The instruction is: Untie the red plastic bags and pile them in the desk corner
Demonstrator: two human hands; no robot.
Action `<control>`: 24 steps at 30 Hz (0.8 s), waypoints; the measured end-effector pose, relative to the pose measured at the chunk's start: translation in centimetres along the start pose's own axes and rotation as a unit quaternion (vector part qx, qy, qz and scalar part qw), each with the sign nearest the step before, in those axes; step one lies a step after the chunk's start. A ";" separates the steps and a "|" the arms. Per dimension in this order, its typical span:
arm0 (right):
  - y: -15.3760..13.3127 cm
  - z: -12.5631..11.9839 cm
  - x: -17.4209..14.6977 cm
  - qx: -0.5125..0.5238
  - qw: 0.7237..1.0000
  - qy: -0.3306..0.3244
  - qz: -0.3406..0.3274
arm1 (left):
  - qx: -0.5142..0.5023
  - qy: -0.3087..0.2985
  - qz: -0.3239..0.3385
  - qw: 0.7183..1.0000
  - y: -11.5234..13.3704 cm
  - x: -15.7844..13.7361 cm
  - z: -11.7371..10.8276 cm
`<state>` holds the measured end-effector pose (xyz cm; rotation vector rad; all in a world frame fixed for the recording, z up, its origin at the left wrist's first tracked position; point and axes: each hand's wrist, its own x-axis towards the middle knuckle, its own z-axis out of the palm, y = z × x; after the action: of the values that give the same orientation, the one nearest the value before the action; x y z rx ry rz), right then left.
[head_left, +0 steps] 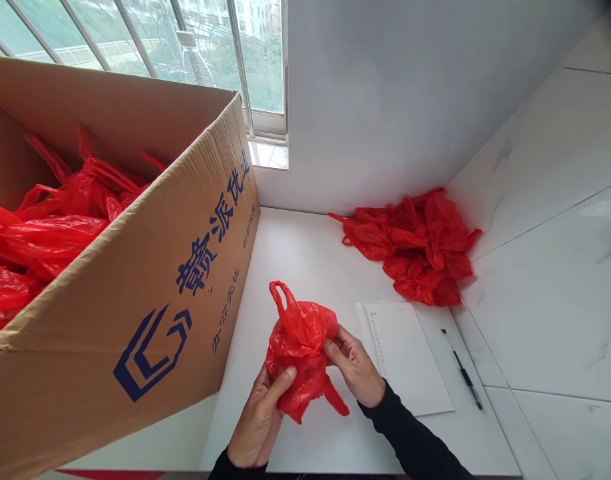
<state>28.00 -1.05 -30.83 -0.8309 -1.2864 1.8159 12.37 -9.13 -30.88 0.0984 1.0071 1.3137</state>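
Note:
A crumpled red plastic bag (303, 340) is held above the white table between my two hands, one handle loop sticking up and another strip hanging down at the right. My left hand (260, 413) grips its lower left side, thumb on top. On its right edge, my right hand (353, 363) pinches the plastic between thumb and fingers. Fingers behind the bag are hidden. Whether anything is inside the bag, I cannot tell.
A large cardboard box (185, 293) of red plastic bags (55, 233) stands at the left. More red bags (425, 247) lie heaped in the back right corner of the table (295, 247). A spiral notebook (410, 360) and black pen (468, 380) lie at the right.

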 end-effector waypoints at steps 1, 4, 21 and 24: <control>0.0 -0.1 0.0 -0.004 1.000 0.002 0.001 | 0.022 -0.003 0.008 1.000 -0.1 -0.1 0.0; -0.2 -0.2 0.0 -0.023 1.000 -0.019 0.005 | 0.082 -0.008 0.040 0.996 -0.2 -0.1 -0.4; 0.2 -0.6 0.0 -0.027 0.999 -0.035 0.023 | 0.243 -0.074 0.095 0.962 0.7 -0.2 -0.5; 0.1 -0.7 0.0 -0.063 0.998 -0.012 0.017 | 0.258 -0.056 0.072 0.962 0.6 -0.1 -0.7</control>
<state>28.55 -0.74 -31.11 -0.9052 -1.4228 1.7902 11.43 -9.32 -30.91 0.6468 1.2406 1.1330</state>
